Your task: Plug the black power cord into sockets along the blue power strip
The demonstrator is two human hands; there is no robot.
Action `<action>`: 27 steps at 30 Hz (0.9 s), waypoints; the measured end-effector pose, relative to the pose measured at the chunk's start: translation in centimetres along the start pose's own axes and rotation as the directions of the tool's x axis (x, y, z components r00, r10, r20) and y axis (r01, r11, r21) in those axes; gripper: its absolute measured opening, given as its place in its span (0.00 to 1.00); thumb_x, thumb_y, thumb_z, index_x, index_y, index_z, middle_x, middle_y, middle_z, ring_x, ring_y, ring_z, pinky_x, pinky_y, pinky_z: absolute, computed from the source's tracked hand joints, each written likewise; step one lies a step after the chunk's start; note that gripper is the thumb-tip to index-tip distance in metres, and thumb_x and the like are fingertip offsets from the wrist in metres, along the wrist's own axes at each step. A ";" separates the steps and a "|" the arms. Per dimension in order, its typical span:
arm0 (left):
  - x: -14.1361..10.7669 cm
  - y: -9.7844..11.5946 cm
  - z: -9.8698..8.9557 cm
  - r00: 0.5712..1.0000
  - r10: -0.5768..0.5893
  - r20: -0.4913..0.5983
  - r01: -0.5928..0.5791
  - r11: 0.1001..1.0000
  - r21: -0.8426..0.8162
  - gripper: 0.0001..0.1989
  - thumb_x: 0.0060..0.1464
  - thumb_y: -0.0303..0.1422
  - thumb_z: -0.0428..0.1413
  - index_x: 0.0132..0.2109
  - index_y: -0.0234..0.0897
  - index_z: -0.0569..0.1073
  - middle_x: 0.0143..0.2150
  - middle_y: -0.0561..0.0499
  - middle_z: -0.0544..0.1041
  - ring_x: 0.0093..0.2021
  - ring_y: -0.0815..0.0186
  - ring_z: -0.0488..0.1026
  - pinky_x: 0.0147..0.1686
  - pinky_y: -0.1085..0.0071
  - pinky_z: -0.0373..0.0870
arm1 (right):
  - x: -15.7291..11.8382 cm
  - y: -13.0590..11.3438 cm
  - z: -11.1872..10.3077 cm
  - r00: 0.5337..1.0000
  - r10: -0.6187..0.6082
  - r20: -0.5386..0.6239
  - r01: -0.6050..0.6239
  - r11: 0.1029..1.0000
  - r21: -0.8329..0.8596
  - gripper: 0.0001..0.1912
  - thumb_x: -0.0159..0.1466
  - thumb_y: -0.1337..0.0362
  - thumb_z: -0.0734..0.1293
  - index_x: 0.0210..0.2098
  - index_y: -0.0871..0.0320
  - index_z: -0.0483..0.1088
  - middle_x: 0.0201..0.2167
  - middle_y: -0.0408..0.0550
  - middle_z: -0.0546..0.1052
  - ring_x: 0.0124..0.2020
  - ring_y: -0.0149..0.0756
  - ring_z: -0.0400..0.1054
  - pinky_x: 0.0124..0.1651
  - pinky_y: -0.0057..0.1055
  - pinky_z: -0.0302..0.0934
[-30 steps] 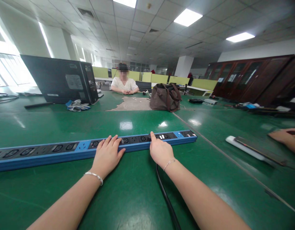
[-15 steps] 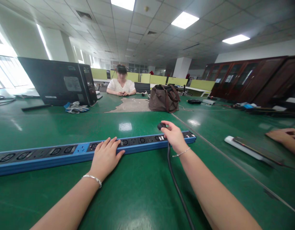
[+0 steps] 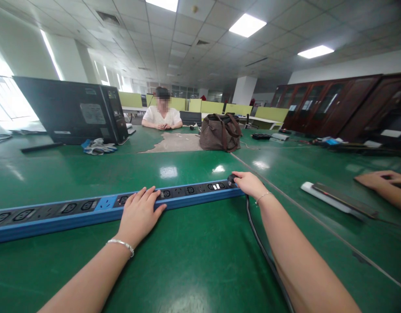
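A long blue power strip (image 3: 65, 222) with black sockets and one blue socket lies across the green table (image 3: 187, 261). My left hand (image 3: 140, 214) rests on the strip just right of the blue socket, its fingers spread and flat. Near the strip's right end, my right hand (image 3: 250, 184) grips a black plug (image 3: 232, 178) between thumb and fingers. The plug is at the strip's top face; whether its pins are in a socket is hidden. A black cable (image 3: 261, 248) hangs from below the right hand and runs toward the table's near edge.
Behind the strip are a black computer case (image 3: 73, 113), gloves (image 3: 98, 147) and a brown bag (image 3: 220, 134). A person (image 3: 162, 115) sits across the table. At right, another person's hands (image 3: 378, 179) are near a white, long object (image 3: 324, 198).
My right hand has moved right and down with the plug, from above the strip to its right end. The cable has shifted right. My left hand stays on the strip.
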State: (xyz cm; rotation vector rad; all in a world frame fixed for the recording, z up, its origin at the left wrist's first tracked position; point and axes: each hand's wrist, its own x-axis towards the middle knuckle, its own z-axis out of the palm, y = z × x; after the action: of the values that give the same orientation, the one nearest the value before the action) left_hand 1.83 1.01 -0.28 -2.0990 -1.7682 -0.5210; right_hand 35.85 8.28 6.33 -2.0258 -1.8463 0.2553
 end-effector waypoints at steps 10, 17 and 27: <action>0.0 0.0 0.0 1.000 -0.007 -0.012 0.006 1.000 -0.024 0.22 0.57 0.43 0.49 0.54 0.37 0.70 0.58 0.45 0.70 0.59 0.53 0.64 0.57 0.54 0.58 | -0.7 -0.9 0.1 1.000 -0.009 -0.006 0.008 0.978 -0.207 0.23 0.61 0.63 0.57 0.55 0.54 0.69 0.51 0.49 0.75 0.51 0.41 0.69 0.52 0.31 0.60; 0.0 0.0 0.0 1.000 -0.011 -0.011 0.011 0.999 -0.033 0.22 0.57 0.43 0.50 0.54 0.37 0.69 0.58 0.46 0.70 0.60 0.52 0.64 0.57 0.53 0.59 | -2.9 -2.0 2.0 0.999 -0.011 -0.046 -0.001 0.969 -0.247 0.26 0.65 0.65 0.50 0.61 0.55 0.60 0.50 0.54 0.74 0.48 0.43 0.71 0.49 0.36 0.61; 0.0 0.2 -0.2 0.999 -0.033 -0.017 0.032 0.997 -0.072 0.21 0.56 0.41 0.51 0.54 0.38 0.70 0.58 0.46 0.70 0.60 0.53 0.64 0.58 0.53 0.59 | -0.1 -2.5 0.7 0.987 0.047 0.157 0.010 0.940 -0.342 0.23 0.65 0.61 0.50 0.50 0.58 0.69 0.48 0.59 0.75 0.49 0.50 0.70 0.48 0.43 0.61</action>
State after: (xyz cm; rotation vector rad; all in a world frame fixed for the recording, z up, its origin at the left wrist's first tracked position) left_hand 2.05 0.88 -0.16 -2.1095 -1.8011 -0.6200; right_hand 33.30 8.48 6.69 -2.3131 -2.0933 0.1118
